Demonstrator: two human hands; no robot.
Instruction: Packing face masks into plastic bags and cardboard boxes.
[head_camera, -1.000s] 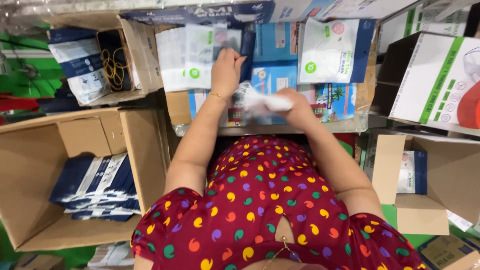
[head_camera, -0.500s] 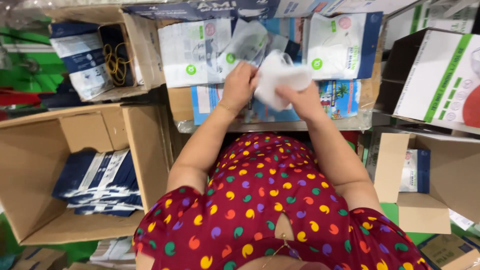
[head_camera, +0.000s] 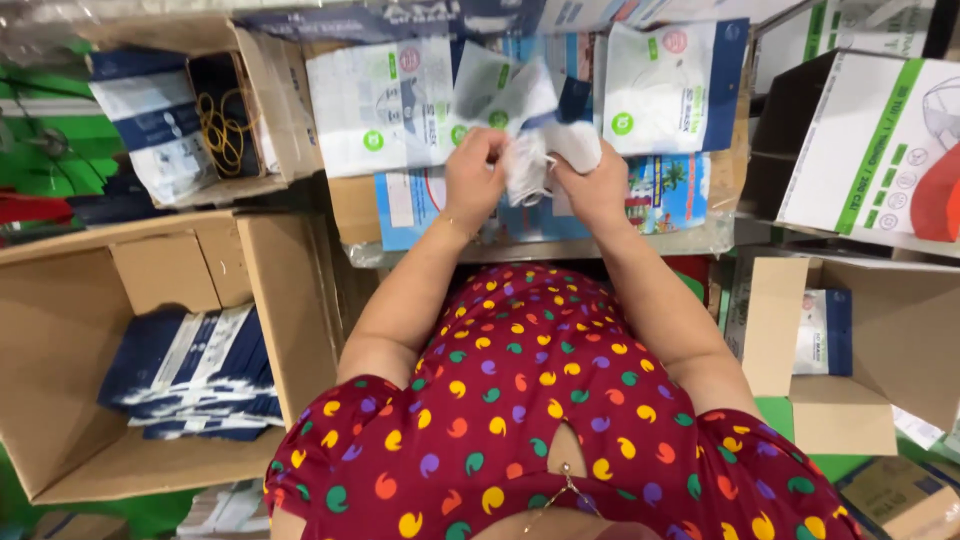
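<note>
Left hand closed round left edge of white mask, fingers curled tight, thumb on top. Right hand pinching right side of same mask, fingers shut on it, no gap showing. Mask crumpled, held up between both hands, just above blue printed sheet on table; clear pouch w/ green round label sticking up behind it, touching mask top.

Places below given rel. to mask.

Far left & lower: big open cardboard box, holding stack of flat navy-and-white packs. Far left, upper: smaller cardboard box w/ navy-and-white packs plus bundle of yellow rubber bands.

Just left: flat white pouch, rectangular, green round label low on it, red round mark near top corner.

Below: red dress w/ coloured dots, both forearms reaching up from it.

Just right: another flat white pouch w/ blue strip down its right edge, green round label, red round mark at top.

Far right, upper: big white carton w/ green stripe, tilted, red patch at its right edge. Far right, lower: open cardboard box w/ one white-and-navy pack standing inside.
</note>
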